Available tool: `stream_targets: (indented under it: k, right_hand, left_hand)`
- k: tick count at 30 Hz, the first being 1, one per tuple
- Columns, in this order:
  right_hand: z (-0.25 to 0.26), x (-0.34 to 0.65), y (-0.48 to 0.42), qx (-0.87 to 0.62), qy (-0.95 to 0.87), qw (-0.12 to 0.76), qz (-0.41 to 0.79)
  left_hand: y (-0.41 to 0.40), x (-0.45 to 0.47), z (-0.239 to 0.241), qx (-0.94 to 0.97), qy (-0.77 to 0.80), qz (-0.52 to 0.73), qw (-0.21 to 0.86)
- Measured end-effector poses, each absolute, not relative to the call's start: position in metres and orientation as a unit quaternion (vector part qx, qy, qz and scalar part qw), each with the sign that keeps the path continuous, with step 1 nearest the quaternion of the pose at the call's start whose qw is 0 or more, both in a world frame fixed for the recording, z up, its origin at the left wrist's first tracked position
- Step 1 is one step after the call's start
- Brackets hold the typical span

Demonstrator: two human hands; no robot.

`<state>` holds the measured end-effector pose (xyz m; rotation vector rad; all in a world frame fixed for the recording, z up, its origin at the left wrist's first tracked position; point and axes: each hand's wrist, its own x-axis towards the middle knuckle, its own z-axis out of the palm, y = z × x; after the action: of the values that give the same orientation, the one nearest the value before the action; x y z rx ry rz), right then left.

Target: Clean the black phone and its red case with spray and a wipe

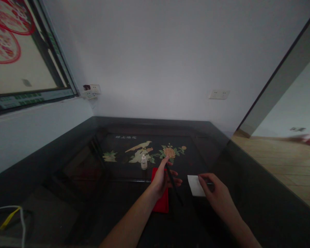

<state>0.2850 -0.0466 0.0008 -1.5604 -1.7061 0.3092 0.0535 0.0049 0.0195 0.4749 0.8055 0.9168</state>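
Note:
My left hand is held above a red flat piece, with its thumb raised and its other fingers stretched to the right. A slim black pen-like stick slants down from beside the thumb, held in this hand; its exact kind I cannot make out. My right hand pinches the right edge of a small white sheet, which looks like paper or a wipe. Just beyond the left hand, a small clear bottle with a white cap stands upright on the dark table.
The glossy black table bears a bird-and-flower picture. A white cable with a yellow tag lies at the lower left. Wall sockets are on the back wall, a window at the left, wooden floor at the right.

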Motion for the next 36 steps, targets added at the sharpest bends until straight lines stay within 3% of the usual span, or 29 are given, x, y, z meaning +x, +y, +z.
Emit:
stream_targets:
  k: [7, 13, 21, 28, 36]
  right_hand:
    - [0.043, 0.238, -0.06, -0.563, -0.646, 0.318, 0.406]
    - [0.069, 0.22, -0.055, -0.514, -0.622, 0.176, 0.564]
    - [0.078, 0.209, -0.021, -0.478, -0.656, 0.102, 0.575]
    - [0.034, 0.229, 0.0, -0.418, -0.624, 0.114, 0.65]
    - [0.008, 0.257, 0.015, -0.4, -0.598, 0.154, 0.677]
  left_hand:
    - [-0.001, 0.053, 0.025, 0.293, 0.405, 0.411, 0.762]
    - [0.002, 0.058, 0.023, 0.335, 0.426, 0.473, 0.695]
    - [0.006, 0.06, 0.01, 0.389, 0.48, 0.551, 0.561]
    - [0.006, 0.056, 0.009, 0.438, 0.464, 0.555, 0.533]
    - [-0.001, 0.036, 0.035, 0.669, 0.622, 0.324, 0.245]
